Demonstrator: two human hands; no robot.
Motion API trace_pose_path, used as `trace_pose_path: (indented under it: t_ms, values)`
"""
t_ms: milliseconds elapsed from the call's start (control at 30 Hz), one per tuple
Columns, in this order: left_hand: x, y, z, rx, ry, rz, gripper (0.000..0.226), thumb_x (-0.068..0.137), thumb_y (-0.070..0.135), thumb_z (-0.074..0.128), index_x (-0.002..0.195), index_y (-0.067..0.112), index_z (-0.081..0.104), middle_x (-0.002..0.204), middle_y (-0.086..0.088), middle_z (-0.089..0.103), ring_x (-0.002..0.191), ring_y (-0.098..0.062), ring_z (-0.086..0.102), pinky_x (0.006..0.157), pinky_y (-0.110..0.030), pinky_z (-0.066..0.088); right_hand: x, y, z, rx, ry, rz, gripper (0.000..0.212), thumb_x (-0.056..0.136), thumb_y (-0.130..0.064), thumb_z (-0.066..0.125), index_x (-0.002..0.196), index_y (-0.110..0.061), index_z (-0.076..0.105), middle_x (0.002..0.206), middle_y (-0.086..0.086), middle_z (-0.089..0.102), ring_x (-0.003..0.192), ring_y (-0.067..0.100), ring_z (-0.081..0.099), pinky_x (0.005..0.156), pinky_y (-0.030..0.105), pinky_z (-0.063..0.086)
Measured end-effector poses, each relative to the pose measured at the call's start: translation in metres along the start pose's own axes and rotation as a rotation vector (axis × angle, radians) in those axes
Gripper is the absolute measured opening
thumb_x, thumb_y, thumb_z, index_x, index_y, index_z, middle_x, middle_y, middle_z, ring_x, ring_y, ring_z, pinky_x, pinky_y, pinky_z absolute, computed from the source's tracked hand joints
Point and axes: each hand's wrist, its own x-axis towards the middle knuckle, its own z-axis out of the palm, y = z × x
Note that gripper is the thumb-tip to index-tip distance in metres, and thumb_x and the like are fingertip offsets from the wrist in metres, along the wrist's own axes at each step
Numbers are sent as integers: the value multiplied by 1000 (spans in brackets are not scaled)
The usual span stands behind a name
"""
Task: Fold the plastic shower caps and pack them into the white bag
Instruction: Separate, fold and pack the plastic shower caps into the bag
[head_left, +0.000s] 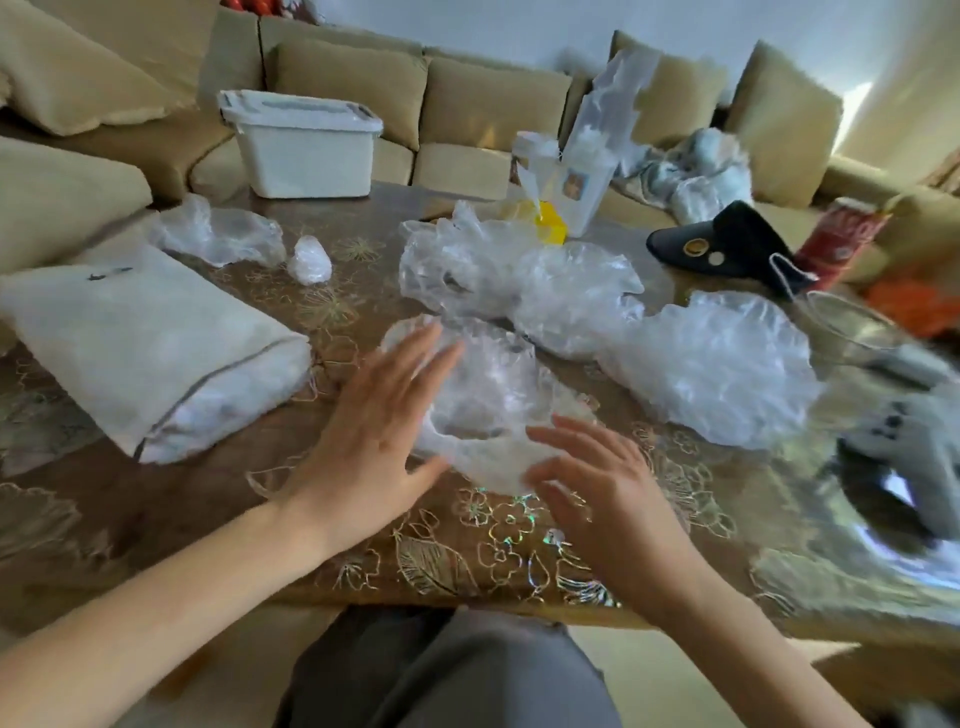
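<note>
A clear plastic shower cap (485, 395) lies crumpled on the table straight in front of me. My left hand (374, 421) is spread flat with straight fingers along the cap's left edge. My right hand (597, 478) hovers at its lower right edge, fingers loosely spread, holding nothing. Several more clear caps lie in a heap (587, 306) behind it and to the right. A small folded cap (309, 260) and another loose cap (218, 234) sit at the far left. The white bag (150, 343) lies on its side at the left.
A brown table (467, 540) with gold floral print carries everything. A white lidded box (306, 145) stands on the beige sofa behind. A tall clear bag (592, 156), a yellow item (551, 222), a black visor (727, 244), a red can (836, 239) and a glass bowl (852, 327) crowd the right.
</note>
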Motion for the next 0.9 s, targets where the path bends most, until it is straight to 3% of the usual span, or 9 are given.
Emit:
trace_pose_path:
  t_ms: [133, 200, 333, 433, 533, 634, 734, 834, 900]
  values:
    - [-2, 3, 31, 117, -97, 84, 27, 69, 12, 81, 94, 16, 71, 126, -8, 61, 125, -26, 50, 107, -54, 30, -23, 17, 6, 35, -79, 69, 23, 84, -30, 47, 87, -25, 69, 114, -4, 67, 117, 17, 52, 99, 37, 39]
    - [-8, 0, 33, 92, -103, 86, 25, 71, 13, 79, 95, 18, 72, 118, -4, 66, 115, -21, 59, 106, -45, 32, -27, 23, 3, 77, -71, 133, 24, 84, -24, 52, 104, -27, 66, 120, -10, 61, 122, 11, 46, 105, 36, 38]
    - [-18, -2, 27, 24, -100, 123, 35, 70, 10, 78, 104, 13, 71, 105, 0, 71, 102, -13, 66, 104, -30, 35, -32, 23, -1, 202, -162, 229, 68, 84, -28, 68, 136, -41, 28, 132, -31, 29, 130, -6, 22, 112, 18, 13]
    - [-21, 7, 21, 23, -83, 199, 19, 82, 14, 68, 100, 11, 72, 99, -1, 73, 98, -13, 67, 98, -45, 40, -27, 17, 8, 131, -86, 98, 36, 82, -27, 63, 117, -34, 57, 133, -14, 49, 131, 10, 37, 108, 26, 24]
    - [-22, 21, 10, -25, -120, 238, 47, 99, 41, 35, 100, 12, 72, 100, 1, 73, 98, -9, 66, 98, -33, 45, -24, 22, 11, 67, -30, 57, 14, 79, -18, 56, 88, -22, 66, 117, -3, 64, 118, 18, 53, 100, 33, 38]
    - [-15, 26, -2, -165, -29, 131, 58, 99, 51, 28, 106, 9, 68, 106, 3, 69, 100, -8, 63, 96, -14, 41, -28, 30, -3, 169, -56, 153, 37, 68, 12, 56, 80, -21, 69, 115, -7, 65, 118, 10, 53, 99, 27, 39]
    - [0, 19, -4, -132, 25, -279, 58, 93, 54, 32, 124, 12, 57, 115, 5, 58, 104, -10, 55, 88, -12, 39, -21, 25, -20, 478, 12, 506, 53, 69, 24, 49, 75, -25, 68, 112, -12, 63, 106, 3, 56, 88, 20, 45]
    - [8, 16, 11, 8, -92, -493, 43, 93, 45, 43, 110, 13, 65, 102, -1, 53, 98, -16, 42, 80, -25, 30, -5, 30, -15, 442, 41, 834, 10, 89, -27, 57, 95, -22, 64, 98, -3, 64, 86, 13, 58, 76, 30, 49]
    - [8, 21, 19, -39, -121, -505, 35, 93, 41, 49, 86, 12, 67, 90, 1, 50, 93, -16, 40, 76, -26, 27, 0, 29, -7, 292, -154, 896, 55, 70, -75, 49, 87, -25, 62, 96, 3, 64, 92, 23, 60, 85, 43, 51]
